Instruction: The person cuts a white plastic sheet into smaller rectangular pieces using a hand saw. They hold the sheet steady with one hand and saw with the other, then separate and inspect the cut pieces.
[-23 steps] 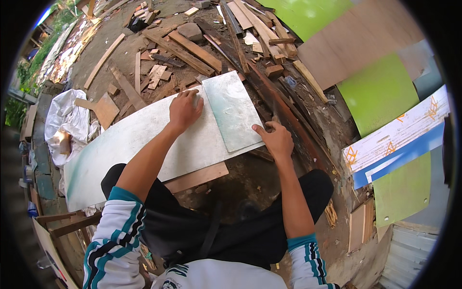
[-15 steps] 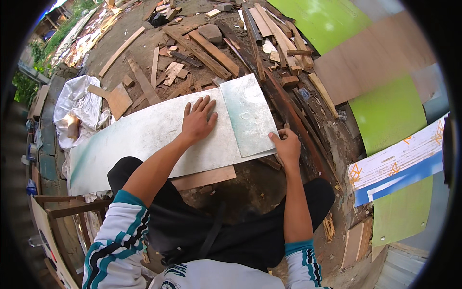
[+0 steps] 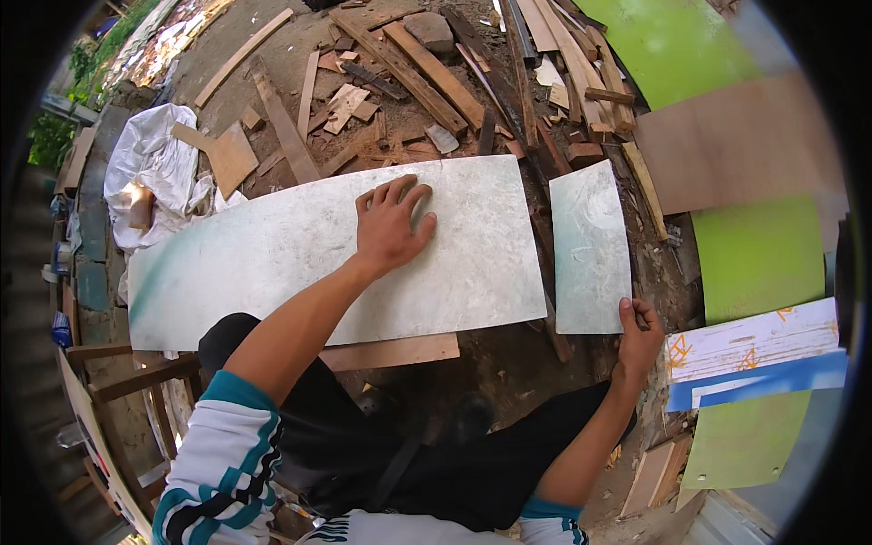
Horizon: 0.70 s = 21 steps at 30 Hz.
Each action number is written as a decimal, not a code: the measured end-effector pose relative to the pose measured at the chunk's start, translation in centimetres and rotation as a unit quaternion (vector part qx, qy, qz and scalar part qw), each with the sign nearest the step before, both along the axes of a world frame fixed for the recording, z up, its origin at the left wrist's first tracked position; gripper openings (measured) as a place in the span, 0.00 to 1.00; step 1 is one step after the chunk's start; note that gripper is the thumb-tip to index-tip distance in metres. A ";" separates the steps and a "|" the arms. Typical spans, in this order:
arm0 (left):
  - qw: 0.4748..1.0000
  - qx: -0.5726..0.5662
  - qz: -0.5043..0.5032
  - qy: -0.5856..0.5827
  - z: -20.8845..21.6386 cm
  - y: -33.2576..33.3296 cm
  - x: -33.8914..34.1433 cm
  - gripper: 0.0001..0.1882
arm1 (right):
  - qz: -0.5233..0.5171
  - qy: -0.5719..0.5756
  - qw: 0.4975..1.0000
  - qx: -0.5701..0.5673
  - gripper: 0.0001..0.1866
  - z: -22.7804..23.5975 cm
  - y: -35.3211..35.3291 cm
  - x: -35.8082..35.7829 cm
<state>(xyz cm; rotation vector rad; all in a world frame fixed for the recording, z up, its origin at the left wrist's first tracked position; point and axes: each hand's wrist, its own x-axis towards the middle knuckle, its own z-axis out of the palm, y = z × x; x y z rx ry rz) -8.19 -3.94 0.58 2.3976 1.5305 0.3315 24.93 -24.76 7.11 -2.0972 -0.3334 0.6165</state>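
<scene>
A long whitish board (image 3: 282, 259) with a greenish left end lies across in front of me, partly over my left knee. My left hand (image 3: 392, 227) rests on its upper face, fingers spread and a little bent. To the right, a smaller whitish rectangular panel (image 3: 590, 250) with a pale green tint is held by my right hand (image 3: 641, 331), which pinches its lower right corner. A narrow gap parts this panel from the long board's right end. Beneath the board's near edge a light brown plank (image 3: 395, 352) sticks out.
Scrap wood strips (image 3: 400, 73) and a grey stone (image 3: 429, 33) litter the ground beyond the board. At the left lies a crumpled white sack (image 3: 150, 173). Lime green sheets (image 3: 758, 259), a brown sheet (image 3: 736, 136) and a white-and-blue board (image 3: 754, 350) line the right side.
The smaller panel, formerly lying over the long board's right end, has moved right and off it with my right hand. My left hand stays on the long board, its fingers more bent.
</scene>
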 end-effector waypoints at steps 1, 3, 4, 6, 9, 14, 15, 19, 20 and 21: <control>1.000 -0.002 0.003 0.004 0.5 0.3 0.1 0.25 | -0.001 -0.006 1.000 0.002 0.14 -0.1 -0.2 0.1; 1.000 -0.006 0.008 0.005 0.6 0.7 0.0 0.25 | 0.038 -0.052 0.997 -0.037 0.16 -0.1 -0.7 -0.1; 1.000 -0.003 0.010 0.002 0.3 0.6 -0.3 0.25 | 0.059 -0.073 0.994 -0.055 0.17 -0.2 -0.7 -0.5; 1.000 0.000 0.009 0.002 -0.1 1.1 -0.1 0.27 | 0.096 -0.132 0.982 -0.092 0.18 0.7 0.0 -1.5; 1.000 -0.013 0.013 0.022 -0.3 1.7 0.9 0.33 | 0.059 -0.113 0.988 -0.086 0.17 3.2 0.8 -3.9; 0.994 -0.046 0.023 0.092 0.4 2.1 1.2 0.43 | 0.124 -0.102 0.984 -0.080 0.13 6.2 -2.2 -8.1; 0.994 -0.046 0.019 0.097 0.3 2.2 1.5 0.43 | 0.131 -0.098 0.983 -0.083 0.13 6.8 -2.6 -9.2; 0.986 -0.049 -0.002 0.157 1.1 2.5 0.4 0.49 | 0.132 -0.028 0.984 -0.116 0.13 8.1 -2.7 -13.5; 0.977 -0.081 -0.033 0.197 2.8 4.0 0.1 0.52 | 0.126 -0.016 0.987 -0.098 0.12 7.5 -2.8 -14.3; 0.966 -0.109 -0.068 0.226 3.6 5.4 0.8 0.56 | 0.131 -0.034 0.986 -0.101 0.13 6.7 -3.4 -14.6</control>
